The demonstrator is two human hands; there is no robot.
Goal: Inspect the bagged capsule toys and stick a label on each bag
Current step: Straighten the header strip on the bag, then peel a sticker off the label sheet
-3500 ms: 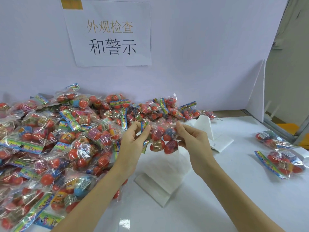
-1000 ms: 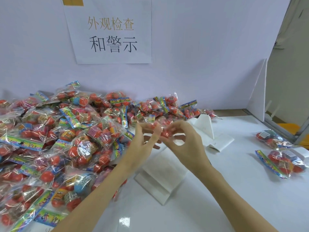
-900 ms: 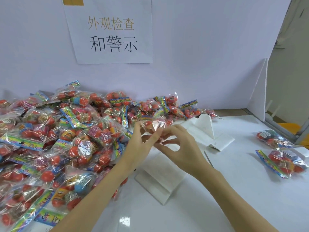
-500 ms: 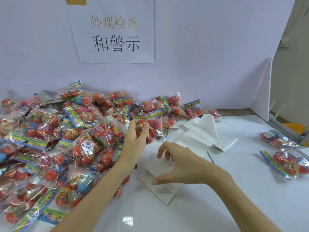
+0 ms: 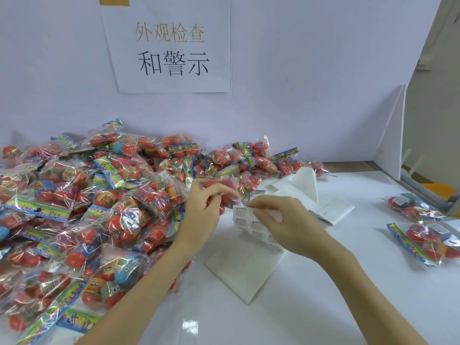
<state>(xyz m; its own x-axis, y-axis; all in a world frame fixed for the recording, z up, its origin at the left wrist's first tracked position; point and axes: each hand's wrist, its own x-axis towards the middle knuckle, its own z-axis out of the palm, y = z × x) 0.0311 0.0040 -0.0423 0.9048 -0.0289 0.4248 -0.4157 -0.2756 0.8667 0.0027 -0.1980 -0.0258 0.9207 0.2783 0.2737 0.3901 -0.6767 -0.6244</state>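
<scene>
My left hand grips a clear bag of red capsule toys just above the table's middle, its fingers curled round the bag. My right hand pinches the top of a white label sheet, lifting it off the white backing sheet lying flat below. Small printed warning labels show on the lifted sheet. The sheet's lifted edge is right next to the held bag.
A large pile of bagged capsule toys covers the table's left half. Two bags, one behind the other, lie at the right. Folded white label sheets lie behind my hands. A white wall with a paper sign stands behind; a white divider at the right.
Both hands first held and turned the bag. My right hand then let go, dropped to the label sheet and lifted its edge. My left hand keeps the bag.
</scene>
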